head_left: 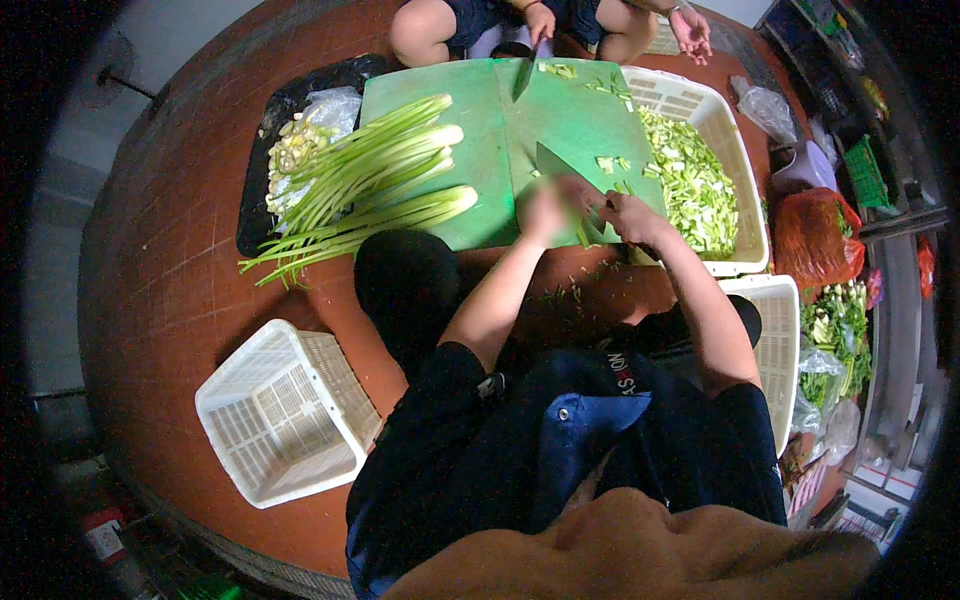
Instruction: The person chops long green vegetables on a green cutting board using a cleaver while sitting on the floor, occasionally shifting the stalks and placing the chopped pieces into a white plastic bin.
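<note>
My right hand (pixel 636 219) grips the handle of a cleaver (pixel 562 169), whose broad blade slants up and left over the green cutting board (pixel 472 154). Close beside the blade is my left hand (pixel 545 211), at the board's near edge. A blurred patch covers its fingers, so its hold is unclear. Green stalk pieces (pixel 583 234) lie under and beside the blade. Bunches of trimmed celery (pixel 420 146) rest on the board's left side, their leafless tops hanging over its edge. A few cut pieces (pixel 611 163) are scattered to the right.
Across the board, another person's hand (pixel 539 21) holds a second knife (pixel 525 75). Chopped celery (pixel 694 180) fills a white plastic basket (pixel 739 135) at right. A black tray (pixel 251 202) with trimmings stands left. Another white basket (pixel 281 412) sits on the red tiled floor (pixel 172 277).
</note>
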Demonstrator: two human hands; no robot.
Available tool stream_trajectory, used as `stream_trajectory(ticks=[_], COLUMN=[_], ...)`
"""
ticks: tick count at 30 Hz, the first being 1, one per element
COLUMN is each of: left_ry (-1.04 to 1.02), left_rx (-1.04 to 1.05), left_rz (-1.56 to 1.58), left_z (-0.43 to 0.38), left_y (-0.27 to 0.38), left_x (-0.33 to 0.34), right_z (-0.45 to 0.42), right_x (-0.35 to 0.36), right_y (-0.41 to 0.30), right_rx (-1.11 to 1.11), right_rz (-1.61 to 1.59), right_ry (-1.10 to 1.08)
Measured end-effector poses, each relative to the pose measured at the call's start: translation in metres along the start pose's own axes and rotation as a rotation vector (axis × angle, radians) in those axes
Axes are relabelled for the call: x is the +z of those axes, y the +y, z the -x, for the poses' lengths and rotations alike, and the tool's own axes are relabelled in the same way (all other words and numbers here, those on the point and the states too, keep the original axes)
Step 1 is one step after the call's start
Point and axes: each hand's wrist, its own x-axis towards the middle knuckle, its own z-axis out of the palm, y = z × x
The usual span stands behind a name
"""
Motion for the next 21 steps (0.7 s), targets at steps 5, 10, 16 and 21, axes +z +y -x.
stream_trajectory(ticks=[5,10,16,21], left_ry=[-0.011,-0.033,-0.232,-0.294], left_rx=[-0.515,-0.504,-0.72,-0.737], left_rz=[0.274,-0.031,-0.113,-0.113], left_z=[-0.022,-0.047,-0.052,-0.05], left_y=[0.035,0.04,-0.021,-0.021], left_x=[-0.038,-0.049,-0.033,-0.016], right_z=[0.012,0.014,0.016,0.046], right_x=[0.003,0.006,0.003,0.01], right_y=[0.016,0.015,-0.009,0.002], right_rx=[-0.039,0.04,0.012,0.107], right_rz=[0.073,0.164,0.222,0.192], right_ry=[0.038,0.014,-0.006,0.002])
